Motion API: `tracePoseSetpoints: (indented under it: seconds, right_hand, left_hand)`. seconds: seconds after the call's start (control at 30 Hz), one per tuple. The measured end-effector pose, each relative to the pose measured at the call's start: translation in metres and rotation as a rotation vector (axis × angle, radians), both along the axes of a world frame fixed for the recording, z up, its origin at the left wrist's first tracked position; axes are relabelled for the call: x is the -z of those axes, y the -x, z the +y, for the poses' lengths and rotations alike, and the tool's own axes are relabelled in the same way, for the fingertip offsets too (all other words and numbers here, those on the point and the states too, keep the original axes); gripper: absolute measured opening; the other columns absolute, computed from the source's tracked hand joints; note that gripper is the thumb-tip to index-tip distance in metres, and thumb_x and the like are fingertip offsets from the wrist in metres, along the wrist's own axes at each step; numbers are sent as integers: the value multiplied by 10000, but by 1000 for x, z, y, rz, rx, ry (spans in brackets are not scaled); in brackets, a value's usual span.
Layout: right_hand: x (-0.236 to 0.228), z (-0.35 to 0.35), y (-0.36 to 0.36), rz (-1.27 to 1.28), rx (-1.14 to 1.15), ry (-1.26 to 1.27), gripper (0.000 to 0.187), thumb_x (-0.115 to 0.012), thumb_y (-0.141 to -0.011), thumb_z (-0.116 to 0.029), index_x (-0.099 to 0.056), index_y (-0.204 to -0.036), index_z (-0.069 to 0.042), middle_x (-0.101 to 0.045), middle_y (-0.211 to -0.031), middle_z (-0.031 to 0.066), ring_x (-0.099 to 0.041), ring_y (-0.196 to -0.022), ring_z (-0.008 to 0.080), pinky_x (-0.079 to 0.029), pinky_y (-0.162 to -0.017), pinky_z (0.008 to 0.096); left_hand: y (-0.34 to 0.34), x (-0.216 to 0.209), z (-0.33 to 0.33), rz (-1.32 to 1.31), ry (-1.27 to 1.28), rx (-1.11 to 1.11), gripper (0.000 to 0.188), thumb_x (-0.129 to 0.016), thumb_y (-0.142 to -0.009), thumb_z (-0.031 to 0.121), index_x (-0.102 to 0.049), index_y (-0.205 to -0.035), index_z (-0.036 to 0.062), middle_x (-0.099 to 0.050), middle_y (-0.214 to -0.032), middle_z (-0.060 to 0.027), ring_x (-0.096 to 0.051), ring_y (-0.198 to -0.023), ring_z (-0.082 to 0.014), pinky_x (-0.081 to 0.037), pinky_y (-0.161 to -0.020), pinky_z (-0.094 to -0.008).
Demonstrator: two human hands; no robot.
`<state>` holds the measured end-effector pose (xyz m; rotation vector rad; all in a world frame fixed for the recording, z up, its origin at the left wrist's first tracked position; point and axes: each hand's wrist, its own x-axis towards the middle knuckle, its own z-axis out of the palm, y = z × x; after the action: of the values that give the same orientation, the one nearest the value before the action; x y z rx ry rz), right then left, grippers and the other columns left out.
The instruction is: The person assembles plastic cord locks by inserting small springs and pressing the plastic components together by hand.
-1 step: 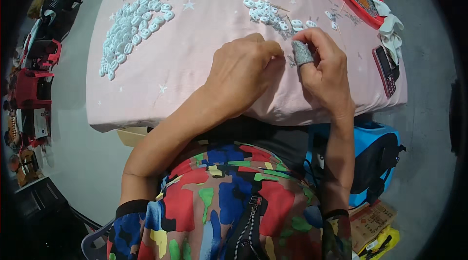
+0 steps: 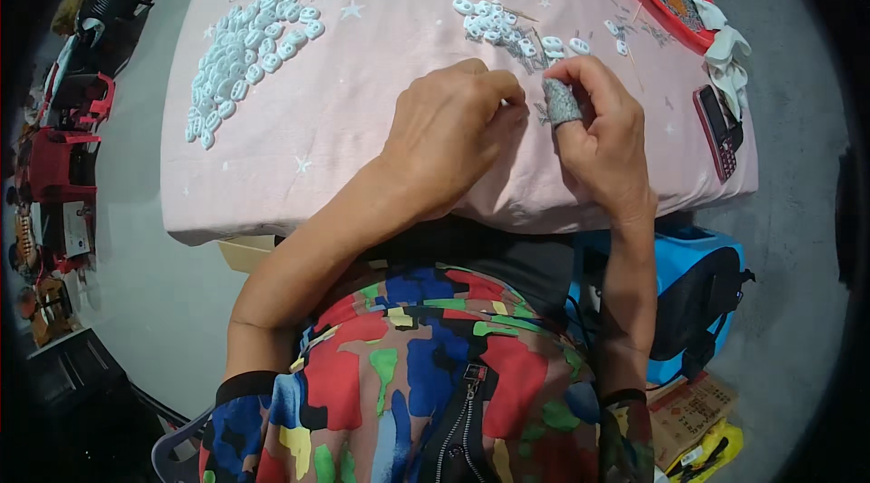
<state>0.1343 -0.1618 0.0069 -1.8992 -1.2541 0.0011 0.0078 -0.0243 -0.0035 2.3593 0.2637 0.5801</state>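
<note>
My left hand (image 2: 450, 134) is closed over the pink cloth, its fingers curled and the thumb side turned to the right. What it pinches, if anything, is hidden. My right hand (image 2: 605, 134) faces it a short gap away, index finger bent down to the thumb. A grey wrapping (image 2: 564, 101) covers that thumb; anything between the two tips is too small to make out. Just beyond both hands lies a small pile of white oval plastic pieces with holes (image 2: 489, 23), with small grey metal pieces (image 2: 529, 66) scattered among them.
A larger heap of white oval pieces (image 2: 240, 53) spreads over the left of the pink cloth (image 2: 362, 57). At the far right stands a red tray (image 2: 684, 30) of small grey pieces, with white cloth (image 2: 728, 62) beside it. A phone (image 2: 716, 131) lies near the right edge.
</note>
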Motion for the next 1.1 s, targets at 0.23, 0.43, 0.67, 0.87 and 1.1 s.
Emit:
tracePoseSetpoints:
  seconds: [0.23,0.43,0.67,0.87,1.1]
  right_hand:
    - [4,-7,10,297,89,3,174,-573,-859,88,-609,-1008,5,-616,-886,6,-575,-804,52,-474,-705,195]
    - [15,-2,14,395,78,-126,219,-638,-814,68,-654,-1023,4,-620,-829,-11,-501,-687,31,-433,-613,183]
    - [9,1,22,457,-7,-223,248,-580,-838,118,-656,-1046,6,-633,-925,16,-555,-816,46,-447,-719,176]
    - [4,13,35,551,-103,-296,262,-556,-836,142,-649,-1048,20,-638,-944,20,-590,-880,71,-474,-778,192]
    - [7,14,35,566,-167,-310,236,-555,-840,130,-647,-1036,37,-648,-962,34,-609,-907,90,-487,-826,216]
  left_hand:
    - [0,4,4,-26,42,-1,111,-659,-817,131,-684,-862,33,-641,-790,-170,-634,-771,-370,-491,-675,-455]
    - [6,-2,8,11,120,10,126,-692,-843,74,-673,-935,-10,-663,-817,-117,-633,-704,-187,-498,-646,-280]
    - [28,-20,26,14,1064,1,126,-684,-917,170,-667,-961,54,-638,-819,16,-487,-589,-12,-376,-511,-147]
    - [22,-13,31,-10,1328,32,182,-652,-941,201,-630,-1011,34,-669,-834,-40,-501,-556,-24,-397,-506,-128]
    - [25,-8,24,-1,1346,134,183,-640,-946,211,-628,-1017,43,-689,-877,-60,-521,-560,-28,-408,-508,-127]
